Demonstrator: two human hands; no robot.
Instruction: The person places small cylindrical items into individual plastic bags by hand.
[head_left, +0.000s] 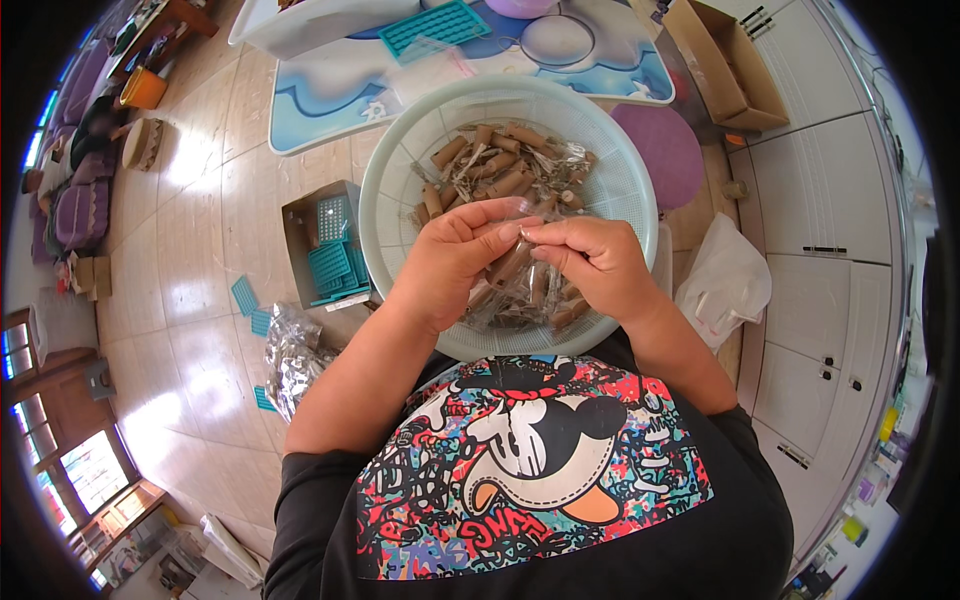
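Observation:
A large pale green mesh basket (pixel 385 165) sits in front of me. In it lie many short brown cylinders (pixel 505 180), some loose and some wrapped in clear plastic. Over the near half of the basket, my left hand (pixel 455 250) and my right hand (pixel 597 262) meet, thumbs and fingers pinched. Between them they grip the edge of a clear plastic wrapper (pixel 527 208). Brown cylinders in crinkled clear plastic (pixel 510 295) lie just below my fingers; whether the pinched wrapper belongs to them I cannot tell.
Left of the basket stands a grey box (pixel 300 225) with teal grid trays (pixel 335 268). Crumpled clear plastic bags (pixel 292 350) lie on the floor nearby. Beyond is a blue-white table (pixel 330 95) with another teal tray (pixel 435 30). A purple stool (pixel 660 155) and white bag (pixel 725 283) are right.

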